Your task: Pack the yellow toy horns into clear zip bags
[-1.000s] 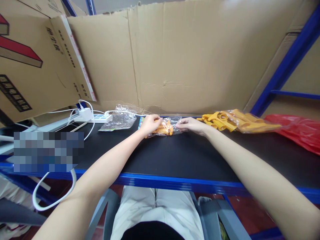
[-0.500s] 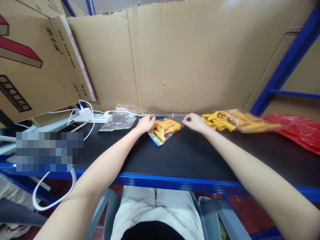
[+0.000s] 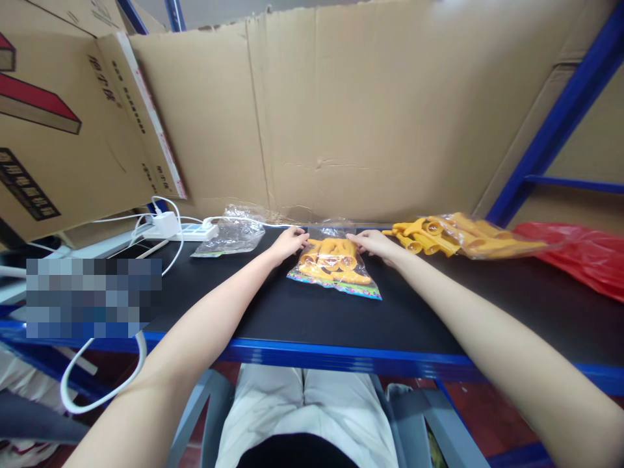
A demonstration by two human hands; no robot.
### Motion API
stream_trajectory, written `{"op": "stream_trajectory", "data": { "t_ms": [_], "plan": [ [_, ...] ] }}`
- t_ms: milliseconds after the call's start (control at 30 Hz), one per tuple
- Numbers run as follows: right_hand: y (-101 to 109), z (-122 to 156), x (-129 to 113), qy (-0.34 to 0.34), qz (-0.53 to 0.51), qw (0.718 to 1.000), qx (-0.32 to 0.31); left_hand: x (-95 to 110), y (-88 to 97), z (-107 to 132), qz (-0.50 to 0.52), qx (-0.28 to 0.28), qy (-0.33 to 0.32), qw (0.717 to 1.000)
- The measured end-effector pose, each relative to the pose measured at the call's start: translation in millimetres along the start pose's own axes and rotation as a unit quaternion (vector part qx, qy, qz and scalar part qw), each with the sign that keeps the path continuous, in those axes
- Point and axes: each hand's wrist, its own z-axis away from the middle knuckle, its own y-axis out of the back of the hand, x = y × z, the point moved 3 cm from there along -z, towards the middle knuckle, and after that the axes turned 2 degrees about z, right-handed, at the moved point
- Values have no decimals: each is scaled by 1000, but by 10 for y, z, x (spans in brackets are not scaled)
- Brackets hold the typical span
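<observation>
A clear plastic bag [image 3: 333,260] with several yellow plastic pieces inside lies on the black tabletop, its colourful printed strip toward me. My left hand [image 3: 291,243] pinches the bag's left side near the far end. At the opposite side, my right hand [image 3: 373,244] has thumb and fingers closed on the bag's edge. Just right of that hand, loose yellow pieces [image 3: 426,235] spill beside a second clear bag [image 3: 480,237] that holds more of them. What exactly the yellow pieces are, I cannot tell.
Left of my hands lies a flat clear bag [image 3: 231,235]. Behind it runs a white power strip [image 3: 195,231] with plugs and cables. A red plastic bag [image 3: 580,250] sits at the right. Cardboard [image 3: 341,117] walls off the back, and a blue edge [image 3: 341,354] borders the table's front.
The bag of yellow pieces has been turned and spread out flatter, its printed strip now facing me. My right hand has come in from slightly apart to grip its side.
</observation>
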Motion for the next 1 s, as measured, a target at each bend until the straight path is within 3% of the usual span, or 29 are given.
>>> {"op": "stream_trajectory", "data": {
  "t_ms": [167, 400, 500, 600, 733, 867, 1000],
  "plan": [
    [-43, -103, 93, -5, -73, 997, -38, 11, 45, 10, 41, -24, 39, 998],
    [-98, -28, 12, 15, -116, 991, -67, -110, 152, -30, -71, 80, 32, 994],
    [-142, 34, -53, 30, -154, 986, -65, -142, 131, -44, -63, 57, 23, 996],
    [-168, 39, -54, 20, -195, 979, -47, -137, 112, -48, -34, 40, 17, 999],
    [-186, 2, -19, -7, -309, 948, -78, -116, 124, -38, 49, 47, 53, 996],
    [-199, -49, 39, -58, -387, 913, -119, -80, 115, -14, 203, 9, 106, 973],
    [-210, -75, 69, -68, -423, 895, -126, -51, 117, 16, 263, -37, 130, 955]
  ]
}}
